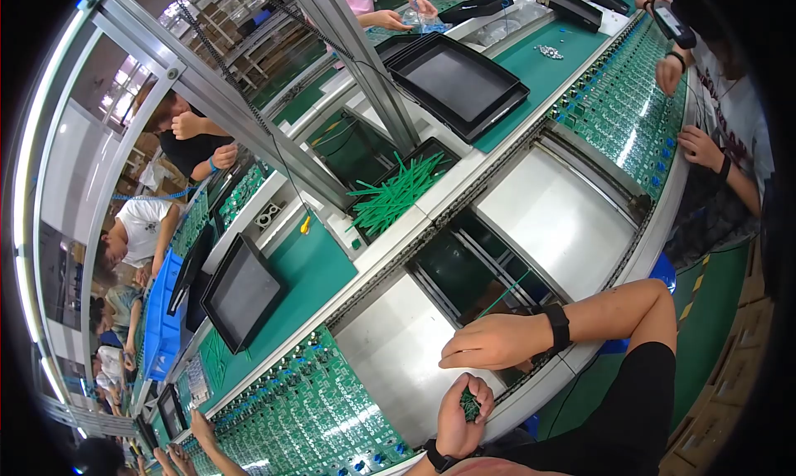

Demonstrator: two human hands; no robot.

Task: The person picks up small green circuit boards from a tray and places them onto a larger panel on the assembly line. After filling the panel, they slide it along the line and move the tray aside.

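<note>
My left hand (463, 418) is curled at the lower middle, around a bunch of small green pieces (470, 405) seen end-on. Just above it, my right hand (493, 343) reaches in from the right, palm down, with its fingers together. A thin green strip (507, 293) sticks out from behind the right hand's knuckles; its gripped end is hidden. Under both hands runs a conveyor with bare metal plates (385, 343). A panel of green circuit boards (307, 405) lies on it to the left of my hands.
Green strips (398, 196) heap in a black tray beyond the conveyor rail. Empty black trays (456, 82) stand farther back, another black tray (242, 293) at left. An upright metal post (352, 57) rises beyond. Co-workers' hands (701, 147) touch boards (622, 115) at right.
</note>
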